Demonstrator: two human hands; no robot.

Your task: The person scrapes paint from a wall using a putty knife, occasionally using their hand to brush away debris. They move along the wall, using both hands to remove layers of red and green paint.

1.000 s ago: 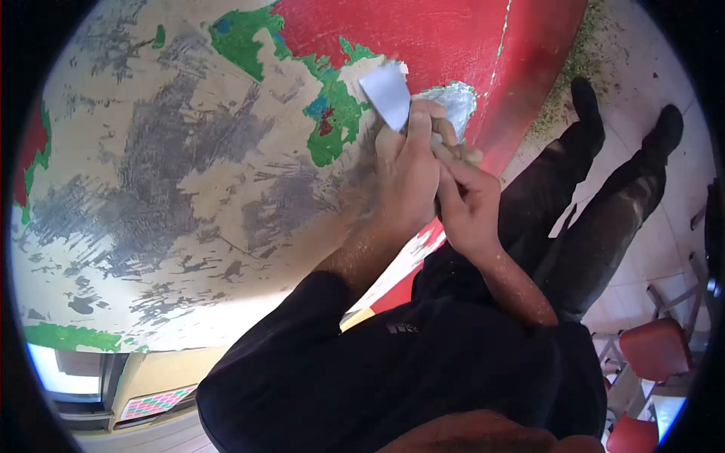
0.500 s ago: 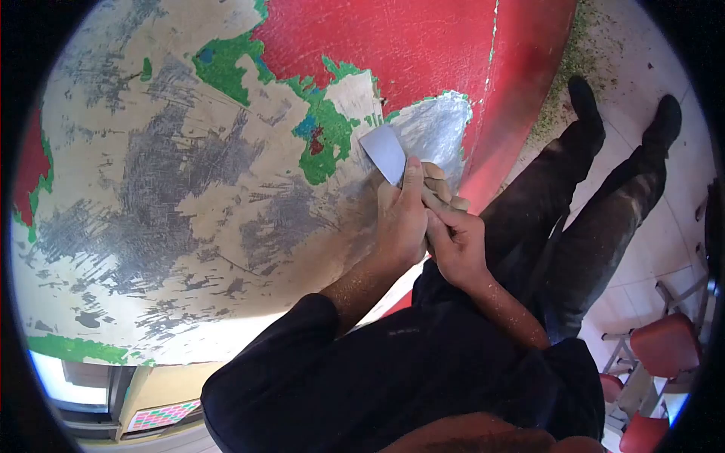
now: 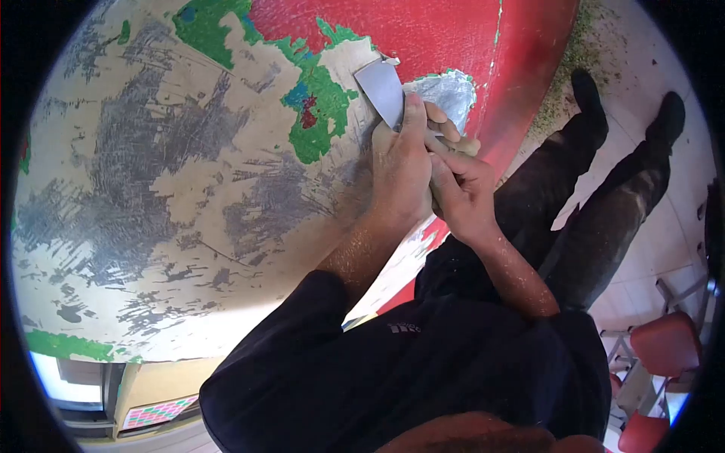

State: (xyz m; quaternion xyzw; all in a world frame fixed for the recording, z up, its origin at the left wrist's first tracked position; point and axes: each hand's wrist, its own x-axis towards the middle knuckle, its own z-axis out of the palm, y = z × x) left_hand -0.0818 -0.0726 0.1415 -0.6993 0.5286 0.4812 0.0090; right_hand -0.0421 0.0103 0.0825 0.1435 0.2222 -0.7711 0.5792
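A scraper with a flat metal blade [image 3: 381,92] rests against the painted curved surface [image 3: 249,181], its front edge where pale filler meets red paint. A small flake stands at the blade's upper corner. My left hand [image 3: 404,170] is closed round the scraper near the blade, thumb along it. Just to the right, my right hand [image 3: 467,198] grips the handle, which the fingers mostly hide. Right of the blade lies a bare silvery patch [image 3: 445,94]; to the left is a ragged green patch [image 3: 321,124].
My legs [image 3: 604,219] and dark shoes [image 3: 589,92] extend at the right over a tiled floor [image 3: 649,257] with scattered paint chips [image 3: 578,64]. Red-seated metal chairs [image 3: 664,346] stand at the lower right. The surface's lower edge is at the lower left.
Both hands and the scraper have moved up, bringing the blade to the red paint's edge. A flake now shows at its corner. The surface has shifted slightly in view.
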